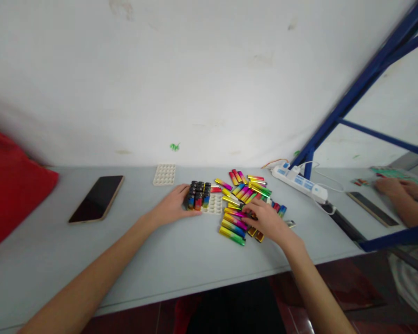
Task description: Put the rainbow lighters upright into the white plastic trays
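My left hand (174, 203) is curled around the left end of a white holed tray (214, 204), with the thumb along its front side. Black-topped, shiny coloured lighters (198, 197) stand upright in rows in the tray's left part, while several holes to the right show bare. To the right of the tray lies a loose pile of metallic lighters (242, 191) in yellow, pink, blue and green. Over this pile, my right hand (263, 218) is closed, fingertips pinched at the end of one lighter; the fingers partly cover it.
A second white holed tray (164, 175) lies by the wall. At left are a phone (96, 198) and a red cloth (14, 181). A power strip (299, 183) with cables and a blue metal frame (337, 111) stand at right. Beyond it, another person's hands (392, 186) rest on the table.
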Action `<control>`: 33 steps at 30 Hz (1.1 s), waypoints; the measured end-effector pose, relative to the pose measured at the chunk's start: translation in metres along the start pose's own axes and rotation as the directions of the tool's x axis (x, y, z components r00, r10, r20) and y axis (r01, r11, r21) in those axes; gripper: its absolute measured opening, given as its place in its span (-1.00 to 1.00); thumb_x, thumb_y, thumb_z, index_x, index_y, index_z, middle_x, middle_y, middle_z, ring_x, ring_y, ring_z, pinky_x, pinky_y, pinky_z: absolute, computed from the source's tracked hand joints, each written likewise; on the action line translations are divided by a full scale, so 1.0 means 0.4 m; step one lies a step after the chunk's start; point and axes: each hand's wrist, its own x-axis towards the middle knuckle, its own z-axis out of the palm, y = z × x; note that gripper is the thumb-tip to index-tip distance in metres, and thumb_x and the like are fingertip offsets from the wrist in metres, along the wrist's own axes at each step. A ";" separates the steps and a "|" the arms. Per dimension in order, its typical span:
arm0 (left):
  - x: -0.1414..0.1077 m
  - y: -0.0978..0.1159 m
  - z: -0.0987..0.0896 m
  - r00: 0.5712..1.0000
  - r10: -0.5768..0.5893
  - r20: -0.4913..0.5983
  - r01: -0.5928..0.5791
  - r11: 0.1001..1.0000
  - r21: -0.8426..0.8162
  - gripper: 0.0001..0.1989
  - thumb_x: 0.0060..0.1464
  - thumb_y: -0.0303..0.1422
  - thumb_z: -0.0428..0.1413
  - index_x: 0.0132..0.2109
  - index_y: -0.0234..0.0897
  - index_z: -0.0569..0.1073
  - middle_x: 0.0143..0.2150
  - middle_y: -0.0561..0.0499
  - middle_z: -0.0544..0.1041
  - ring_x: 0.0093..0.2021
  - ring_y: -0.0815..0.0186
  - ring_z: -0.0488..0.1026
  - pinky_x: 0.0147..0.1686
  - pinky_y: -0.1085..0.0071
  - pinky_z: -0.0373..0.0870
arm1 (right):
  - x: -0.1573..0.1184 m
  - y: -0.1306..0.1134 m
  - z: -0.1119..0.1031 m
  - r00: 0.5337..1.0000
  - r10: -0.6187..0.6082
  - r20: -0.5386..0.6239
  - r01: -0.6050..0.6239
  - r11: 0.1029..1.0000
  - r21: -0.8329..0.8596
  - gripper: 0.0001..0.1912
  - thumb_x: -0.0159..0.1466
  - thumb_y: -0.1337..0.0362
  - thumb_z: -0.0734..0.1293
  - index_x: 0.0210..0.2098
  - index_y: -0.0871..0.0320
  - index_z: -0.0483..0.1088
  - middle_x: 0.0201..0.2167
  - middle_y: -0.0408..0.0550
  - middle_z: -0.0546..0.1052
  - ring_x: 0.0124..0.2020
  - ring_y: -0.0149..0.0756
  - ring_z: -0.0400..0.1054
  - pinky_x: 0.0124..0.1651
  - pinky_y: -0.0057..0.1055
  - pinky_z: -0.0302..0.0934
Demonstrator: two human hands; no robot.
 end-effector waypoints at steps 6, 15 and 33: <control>0.004 -0.003 0.006 1.000 0.016 -0.011 -0.016 1.000 0.015 -0.05 0.17 0.33 0.58 0.45 -0.18 0.68 0.46 -0.36 0.74 0.52 -0.39 0.69 0.66 -0.28 0.62 | 0.001 -0.027 -0.018 0.997 -0.038 -0.060 0.040 0.999 0.028 -0.85 0.68 0.23 0.49 0.03 0.06 0.78 0.00 0.13 0.76 0.07 0.07 0.71 0.21 -0.06 0.57; 0.004 -0.018 0.014 0.998 0.049 -0.032 -0.048 0.999 0.021 -0.04 0.17 0.35 0.60 0.45 -0.18 0.69 0.45 -0.34 0.75 0.50 -0.36 0.70 0.63 -0.27 0.63 | 0.115 -0.109 -0.019 0.881 0.325 -0.345 0.090 0.599 0.795 -0.31 0.41 -0.52 0.63 -0.04 -0.03 0.67 -0.10 0.03 0.79 -0.08 0.01 0.69 0.02 -0.10 0.60; -0.005 -0.010 0.008 0.998 0.041 -0.057 -0.042 0.999 -0.010 -0.03 0.12 0.41 0.62 0.41 -0.12 0.73 0.42 -0.28 0.78 0.44 -0.31 0.73 0.59 -0.22 0.67 | 0.232 -0.298 0.066 0.941 0.317 0.117 -0.194 0.224 0.955 -0.15 0.53 -0.57 0.36 -0.53 -0.07 0.14 -0.61 -0.31 0.03 -0.53 -0.37 -0.17 -0.47 -0.33 -0.22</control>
